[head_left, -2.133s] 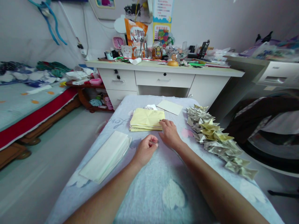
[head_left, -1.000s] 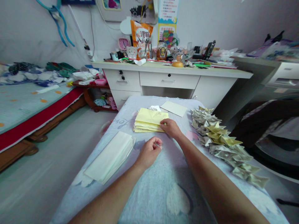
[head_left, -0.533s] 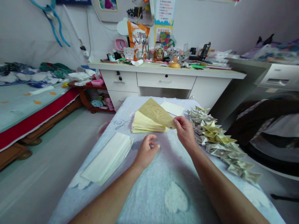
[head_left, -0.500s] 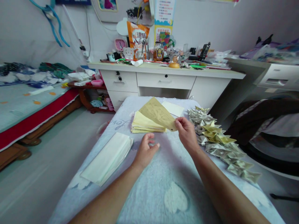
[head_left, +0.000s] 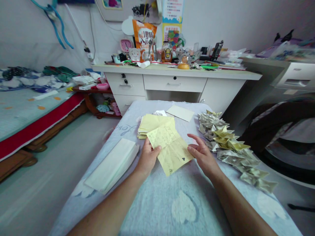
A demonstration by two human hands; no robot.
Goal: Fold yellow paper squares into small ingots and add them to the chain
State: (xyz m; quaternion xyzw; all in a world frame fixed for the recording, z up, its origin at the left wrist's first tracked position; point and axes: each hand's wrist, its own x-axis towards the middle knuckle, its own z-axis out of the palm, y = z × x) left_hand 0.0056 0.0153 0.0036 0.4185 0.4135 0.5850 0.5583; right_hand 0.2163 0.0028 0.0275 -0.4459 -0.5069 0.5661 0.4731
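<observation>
A creased, square sheet of yellow paper (head_left: 169, 150) with faint markings is held slightly tilted above the bed-like covered surface. My left hand (head_left: 149, 157) is closed on its left corner, thumb on top. At the right corner, my right hand (head_left: 203, 155) has its thumb on the edge and its forefinger stretched off the paper; its other fingers are partly hidden. Just behind the sheet lies a stack of yellow paper (head_left: 155, 122). To the left rests a bundle of long, pale folded paper (head_left: 113, 167). Rows of folded, pointed paper pieces (head_left: 228, 144), grey and yellow, stand at the right.
A pale card (head_left: 180, 113) and a crumpled white piece (head_left: 159, 113) lie beyond the stack. The work surface has a pale blue cloth (head_left: 157, 203). Behind stands a cluttered white desk (head_left: 174, 83). A front-loading washing machine (head_left: 295, 82) is at right, a bed (head_left: 36, 101) at left.
The yellow sheet has come off the stack towards me, its lighter, marked face now showing. My left hand has taken hold of its left corner. My right hand's forefinger has lifted away.
</observation>
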